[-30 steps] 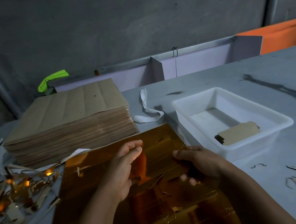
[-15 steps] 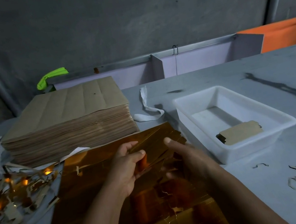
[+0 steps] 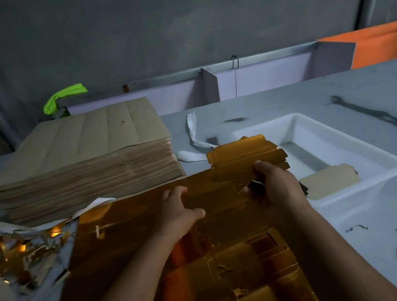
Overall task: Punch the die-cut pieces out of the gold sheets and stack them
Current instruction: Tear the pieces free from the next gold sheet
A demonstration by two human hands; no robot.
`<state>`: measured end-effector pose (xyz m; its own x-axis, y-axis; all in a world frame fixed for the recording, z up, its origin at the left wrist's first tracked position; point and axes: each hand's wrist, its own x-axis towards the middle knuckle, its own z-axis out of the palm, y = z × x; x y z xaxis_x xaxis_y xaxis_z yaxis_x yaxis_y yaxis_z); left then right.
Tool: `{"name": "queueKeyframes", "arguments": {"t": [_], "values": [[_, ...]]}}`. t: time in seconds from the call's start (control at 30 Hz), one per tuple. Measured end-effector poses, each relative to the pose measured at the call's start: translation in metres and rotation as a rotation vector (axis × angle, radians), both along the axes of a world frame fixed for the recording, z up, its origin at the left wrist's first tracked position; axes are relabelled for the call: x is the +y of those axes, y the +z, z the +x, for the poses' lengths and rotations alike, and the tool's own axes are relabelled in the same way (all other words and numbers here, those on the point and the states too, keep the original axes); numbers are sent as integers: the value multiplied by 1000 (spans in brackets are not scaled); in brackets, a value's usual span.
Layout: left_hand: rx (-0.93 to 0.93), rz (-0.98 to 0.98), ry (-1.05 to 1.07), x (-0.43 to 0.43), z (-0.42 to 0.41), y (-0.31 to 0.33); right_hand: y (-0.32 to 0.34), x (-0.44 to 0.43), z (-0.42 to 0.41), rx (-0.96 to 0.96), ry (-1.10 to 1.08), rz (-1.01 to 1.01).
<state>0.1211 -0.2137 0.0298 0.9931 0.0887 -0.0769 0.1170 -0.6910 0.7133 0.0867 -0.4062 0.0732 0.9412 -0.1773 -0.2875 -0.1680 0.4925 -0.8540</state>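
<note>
View: head, the only one.
Piece: a gold die-cut piece [image 3: 245, 158], shiny, with notched tabs and dotted fold lines; it may be several layers together.
Where: held up over the near-left corner of the tray [image 3: 374, 148], just beyond the far right edge of the sheet [image 3: 137, 227].
Right grip: the right grip [image 3: 279, 184] is clamped on the piece's near edge, thumb on top.
Left grip: the left grip [image 3: 178, 210] rests on the sheet with its fingers bent; whether it pinches an edge I cannot tell.
Sheet: gold foil face up on the table [image 3: 288, 99], with cut outlines and torn gaps showing.
Handling: probably light, thin card, stiff enough to stay flat yet easily creased; the foil looks slippery and the tabs likely tear.
Hold: best taken by a long plain edge, away from the tabs.
Stack: the pile [image 3: 329, 180] lies brown side up at the near end of the tray.
Rest: a block of brown sheets [image 3: 82, 163] far left; scraps [image 3: 13, 255] at the left.
</note>
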Motion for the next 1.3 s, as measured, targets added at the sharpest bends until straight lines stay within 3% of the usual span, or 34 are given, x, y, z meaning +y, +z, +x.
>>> {"name": "queueKeyframes", "arguments": {"t": [0.2, 0.43, 0.97, 1.3], "values": [[140, 248, -125, -3, 17, -27, -9, 1, 10, 11, -15, 65], [52, 346, -121, -1, 25, -35, -13, 0, 14, 16, 6, 75], [-708, 347, -198, -9, -2, -21, -20, 21, 17, 97, 124, 121], [-666, 407, -235, -8, -7, -24, -35, 48, 34, 235, 164, 43]]}}
